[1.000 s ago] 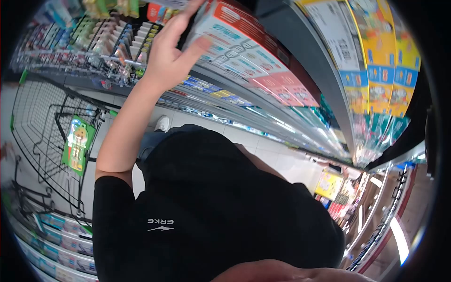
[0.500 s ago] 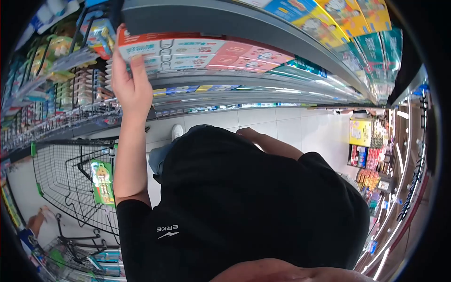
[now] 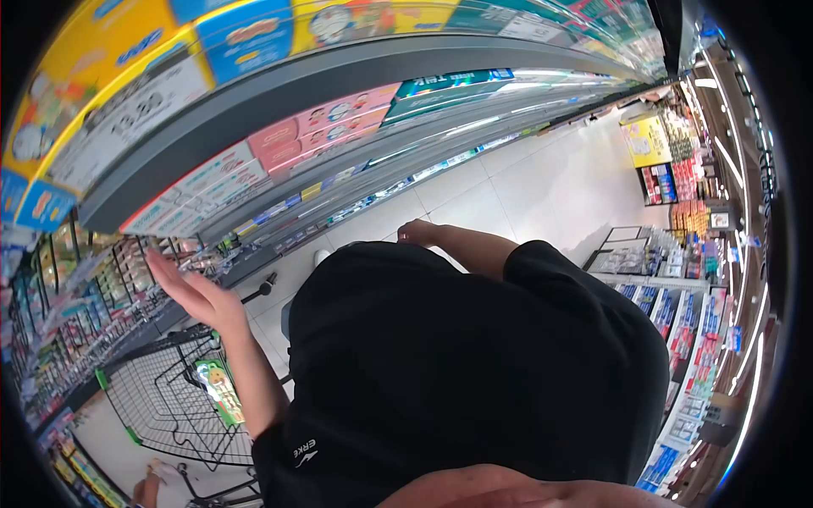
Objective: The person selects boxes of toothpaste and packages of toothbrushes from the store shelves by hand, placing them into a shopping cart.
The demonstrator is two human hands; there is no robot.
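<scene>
White boxes [image 3: 206, 191] with teal print and a red edge, beside pink boxes [image 3: 326, 127] beneath a grey shelf [image 3: 254, 103]

A single wide head-camera view, forward and steeply down, close above the black shirt [image 3: 474, 364]

Matt cloth shirt [image 3: 466, 356], smooth card boxes [image 3: 203, 193], metal wire cart [image 3: 172, 344], glossy floor tiles [image 3: 542, 179], matt shelf edge [image 3: 254, 106]

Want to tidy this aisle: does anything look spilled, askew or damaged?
Nothing stands out. The white boxes above the left hand and the pink boxes beside them look lined up, and the visible floor shows no spill. The hanging goods are too blurred to judge.
</scene>
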